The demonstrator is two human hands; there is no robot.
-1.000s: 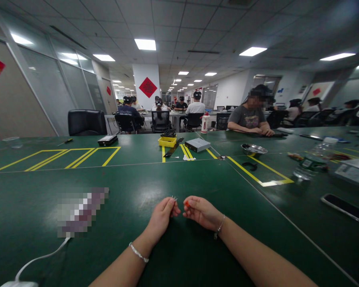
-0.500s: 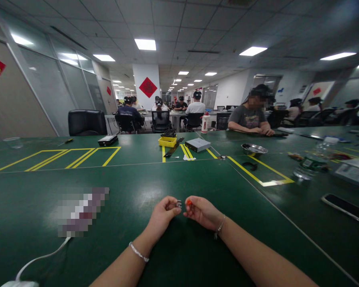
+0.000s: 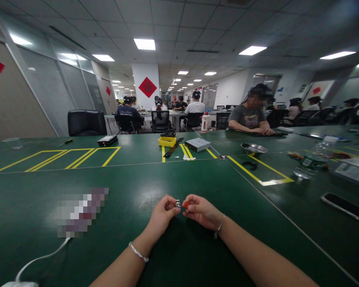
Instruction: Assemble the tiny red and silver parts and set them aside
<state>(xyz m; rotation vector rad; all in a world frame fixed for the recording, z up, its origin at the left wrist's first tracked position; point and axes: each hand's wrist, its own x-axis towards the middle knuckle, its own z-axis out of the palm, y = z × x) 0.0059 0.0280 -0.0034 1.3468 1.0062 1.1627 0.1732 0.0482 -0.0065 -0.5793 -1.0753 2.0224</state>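
Observation:
Between the thumb and fingers of my left hand (image 3: pixel 164 211) is a small silvery metal piece (image 3: pixel 178 203), too small to name more exactly. My right hand (image 3: pixel 202 212) pinches a small orange piece (image 3: pixel 186 205), mostly covered by the fingertips. The two pieces are held close together, nearly end to end, above the green table (image 3: pixel 122 179). Whether they touch I cannot make out. Both hands are closed in a pinch, palms turned inward, with a bracelet on each wrist.
Left of my hands lies a blurred-out flat object with a white cable (image 3: pixel 44 255). To the right are a phone (image 3: pixel 345 208), a water bottle (image 3: pixel 315 157) and a metal bowl (image 3: pixel 254 148). Farther back stand a yellow tray (image 3: pixel 167 142) and a grey box (image 3: pixel 198 144). A person (image 3: pixel 251 113) sits across the table.
My right hand has shifted slightly left, bringing the orange piece nearer the metal piece. The metal piece appears slightly turned in my left hand.

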